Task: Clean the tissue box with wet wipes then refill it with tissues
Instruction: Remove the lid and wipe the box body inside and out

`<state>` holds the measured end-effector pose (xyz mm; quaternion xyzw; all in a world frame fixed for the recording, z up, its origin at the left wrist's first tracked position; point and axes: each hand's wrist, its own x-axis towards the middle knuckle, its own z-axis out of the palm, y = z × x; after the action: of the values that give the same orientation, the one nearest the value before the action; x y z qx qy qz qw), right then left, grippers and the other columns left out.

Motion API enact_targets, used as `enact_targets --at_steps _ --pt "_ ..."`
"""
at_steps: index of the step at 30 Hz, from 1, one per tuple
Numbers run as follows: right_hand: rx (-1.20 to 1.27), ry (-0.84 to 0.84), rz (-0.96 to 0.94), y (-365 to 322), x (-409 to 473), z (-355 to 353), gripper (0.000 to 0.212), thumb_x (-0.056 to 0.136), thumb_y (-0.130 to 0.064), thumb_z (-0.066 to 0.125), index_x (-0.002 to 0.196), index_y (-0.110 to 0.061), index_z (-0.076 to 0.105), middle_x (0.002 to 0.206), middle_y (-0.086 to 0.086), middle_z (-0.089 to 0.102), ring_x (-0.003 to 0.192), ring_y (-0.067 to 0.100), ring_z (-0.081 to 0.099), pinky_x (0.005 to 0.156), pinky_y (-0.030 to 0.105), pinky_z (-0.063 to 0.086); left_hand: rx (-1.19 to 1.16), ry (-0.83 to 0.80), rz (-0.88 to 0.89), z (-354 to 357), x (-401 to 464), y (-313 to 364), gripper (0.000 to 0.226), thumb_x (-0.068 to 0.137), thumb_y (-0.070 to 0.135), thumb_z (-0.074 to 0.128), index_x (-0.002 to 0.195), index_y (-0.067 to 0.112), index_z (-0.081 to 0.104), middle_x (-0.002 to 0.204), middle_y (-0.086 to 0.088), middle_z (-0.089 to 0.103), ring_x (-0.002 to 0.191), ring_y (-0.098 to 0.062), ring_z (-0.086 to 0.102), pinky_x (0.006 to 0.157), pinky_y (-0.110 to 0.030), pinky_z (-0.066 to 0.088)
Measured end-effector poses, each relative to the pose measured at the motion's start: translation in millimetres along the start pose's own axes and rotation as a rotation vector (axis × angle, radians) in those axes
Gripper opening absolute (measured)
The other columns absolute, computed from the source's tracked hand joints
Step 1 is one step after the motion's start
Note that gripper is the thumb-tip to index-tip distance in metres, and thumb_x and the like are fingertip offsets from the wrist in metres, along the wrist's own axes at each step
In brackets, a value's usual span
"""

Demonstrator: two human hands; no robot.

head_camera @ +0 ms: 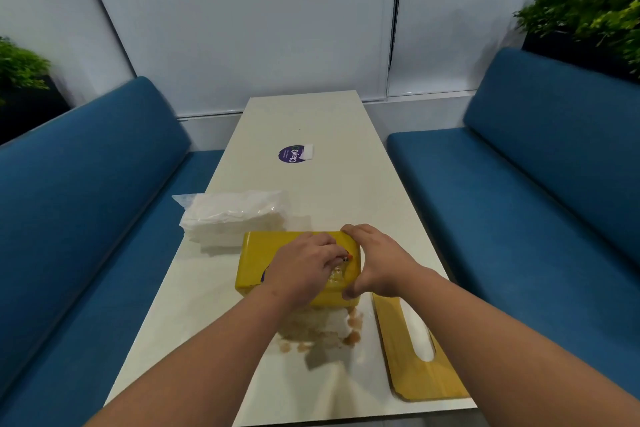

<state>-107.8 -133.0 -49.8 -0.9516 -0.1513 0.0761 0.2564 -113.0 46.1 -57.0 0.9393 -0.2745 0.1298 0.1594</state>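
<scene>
A yellow tissue box (pixel 258 253) lies on the white table (pixel 346 191), close to me. My left hand (pixel 301 267) rests on top of the box, fingers closed on a crumpled, translucent wet wipe (pixel 337 276) pressed against its right part. My right hand (pixel 377 263) grips the box's right end, thumb on the near side and fingers over the far edge. The box's yellow lid (pixel 415 378), with an oval slot, lies flat at the front right. A clear pack of white tissues (pixel 232 218) lies behind the box to the left.
A stained, wet white tissue (pixel 311 326) and brown liquid drops (pixel 353 338) lie just in front of the box. A purple round sticker (pixel 291 153) is farther up the table. Blue benches (pixel 86 218) flank the table on both sides, with plants behind them.
</scene>
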Motion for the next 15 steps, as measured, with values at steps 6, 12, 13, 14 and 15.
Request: enact_targets --at_steps 6,12,13,14,15 --pt "0.007 0.010 -0.005 1.5 1.7 -1.6 0.121 0.054 -0.040 0.092 0.152 -0.024 0.024 0.149 -0.006 0.033 0.132 0.019 0.039 0.105 0.030 0.039 -0.193 -0.036 -0.031 -10.7 7.6 -0.6 0.027 0.095 0.031 0.053 0.119 0.023 0.064 0.111 0.007 0.061 0.098 -0.014 0.057 0.086 -0.031 0.046" --pt "0.020 -0.001 -0.006 0.7 3.6 0.5 0.122 0.054 -0.038 0.092 0.153 -0.021 0.023 0.151 -0.006 0.032 0.131 0.018 0.041 0.103 0.028 0.041 -0.008 0.034 0.101 3.8 10.2 7.5 0.028 0.094 0.034 0.047 0.103 0.021 0.070 0.099 0.006 0.063 0.081 -0.017 0.052 0.077 -0.029 0.040" --pt "0.022 -0.001 -0.007 0.1 3.7 0.2 0.121 0.054 -0.037 0.091 0.153 -0.021 0.023 0.151 -0.006 0.031 0.131 0.018 0.041 0.103 0.028 0.041 0.058 0.061 0.145 8.5 8.6 6.3 0.030 0.093 0.035 0.045 0.100 0.022 0.072 0.095 0.007 0.064 0.078 -0.018 0.051 0.075 -0.030 0.039" --pt "0.023 -0.001 -0.008 -0.2 3.6 -0.3 0.121 0.055 -0.036 0.091 0.154 -0.021 0.023 0.152 -0.006 0.031 0.131 0.018 0.041 0.103 0.028 0.041 0.094 0.083 0.182 12.4 7.2 4.4 0.030 0.093 0.035 0.045 0.100 0.023 0.072 0.094 0.008 0.065 0.076 -0.019 0.050 0.074 -0.031 0.039" --pt "0.019 -0.003 -0.008 0.0 3.7 -1.2 0.120 0.056 -0.035 0.091 0.154 -0.021 0.022 0.152 -0.006 0.030 0.132 0.018 0.041 0.103 0.028 0.041 0.101 0.090 0.212 13.8 6.2 3.5 0.030 0.092 0.034 0.046 0.101 0.024 0.072 0.094 0.009 0.066 0.076 -0.020 0.050 0.074 -0.032 0.039"
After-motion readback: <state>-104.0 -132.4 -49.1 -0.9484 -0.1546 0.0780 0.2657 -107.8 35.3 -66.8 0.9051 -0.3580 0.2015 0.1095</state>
